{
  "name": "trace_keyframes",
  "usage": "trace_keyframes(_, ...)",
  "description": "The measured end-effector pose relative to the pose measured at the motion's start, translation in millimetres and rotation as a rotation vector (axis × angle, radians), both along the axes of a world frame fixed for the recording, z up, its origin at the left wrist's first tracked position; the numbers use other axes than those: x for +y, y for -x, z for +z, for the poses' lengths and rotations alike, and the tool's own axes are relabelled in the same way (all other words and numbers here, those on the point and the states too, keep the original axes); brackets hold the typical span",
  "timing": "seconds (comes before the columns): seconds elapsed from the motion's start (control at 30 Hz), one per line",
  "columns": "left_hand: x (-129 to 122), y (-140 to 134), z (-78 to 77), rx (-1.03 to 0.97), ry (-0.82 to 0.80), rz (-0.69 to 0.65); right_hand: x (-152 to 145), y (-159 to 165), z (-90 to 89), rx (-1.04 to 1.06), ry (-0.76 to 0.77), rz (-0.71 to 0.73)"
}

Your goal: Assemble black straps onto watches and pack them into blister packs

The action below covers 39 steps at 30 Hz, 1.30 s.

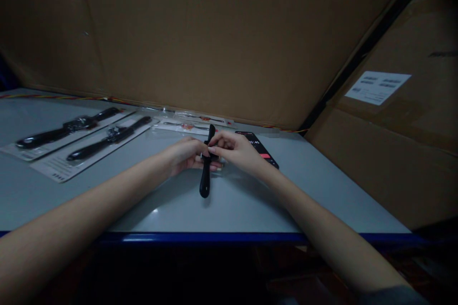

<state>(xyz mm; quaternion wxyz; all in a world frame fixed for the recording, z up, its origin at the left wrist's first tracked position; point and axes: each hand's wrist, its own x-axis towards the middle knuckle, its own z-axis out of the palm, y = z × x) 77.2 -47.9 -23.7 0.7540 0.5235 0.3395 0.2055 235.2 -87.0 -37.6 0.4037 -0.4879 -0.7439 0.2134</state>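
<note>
A black spokeshave (205,182) with two handles is held above the table, one handle pointing toward me and the other away. My left hand (184,155) is closed around its middle from the left, thumb on top and fingers beneath. From the right, my right hand (232,149) pinches at the middle of the tool with thumb and fingertips. The small part under those fingertips is hidden. Just behind my right hand lies a phone (266,147) showing a timer, partly covered by that hand.
Two carded packs with black spokeshaves, one farther left (46,138) and one nearer (96,147), lie on the grey table (250,209). Flatter packs (184,126) lie at the back. Cardboard (214,33) walls the rear and right. A blue edge (200,237) runs along the front.
</note>
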Motion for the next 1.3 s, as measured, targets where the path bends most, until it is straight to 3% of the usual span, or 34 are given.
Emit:
trace_keyframes(0.23,-3,-1,3.5,-0.005,0.003,0.008,-2,-1,1.1,-0.22,-0.159,-0.078)
trace_keyframes(0.7,-3,0,3.8,0.004,-0.018,0.025,-4,-4,3.1,-0.319,-0.278,0.082)
trace_keyframes(1.3,-4,-6,-10.9,-0.003,-0.058,0.056,-7,4,-1.6,-0.487,-0.308,-0.021)
